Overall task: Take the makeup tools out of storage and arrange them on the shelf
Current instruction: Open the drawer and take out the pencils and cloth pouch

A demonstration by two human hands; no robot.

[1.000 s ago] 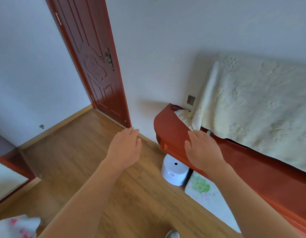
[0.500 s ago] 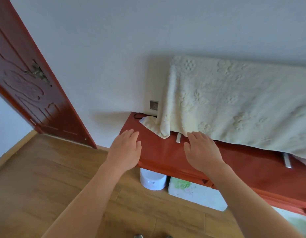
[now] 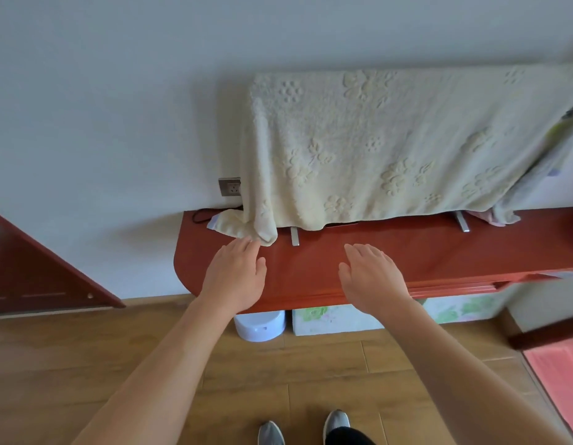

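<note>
Reaching over red shelf (image 3: 439, 252), left hand (image 3: 235, 277) and right hand (image 3: 371, 277) flat, spread, holding nothing, left fingertips (image 3: 246, 244) just beside towel (image 3: 375, 139) corner

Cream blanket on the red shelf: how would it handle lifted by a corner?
Likely floppy: the cream blanket hangs in soft folds, its corner bunched on the red shelf. The thick embossed pile suggests easy grip, some weight. Pulling may snag whatever it hides.

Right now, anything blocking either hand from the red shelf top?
Nothing visible. The left hand and right hand are open above the red shelf. The cream towel hangs at the back, its corner lying on the shelf by the left hand. No makeup tools in view.
</note>
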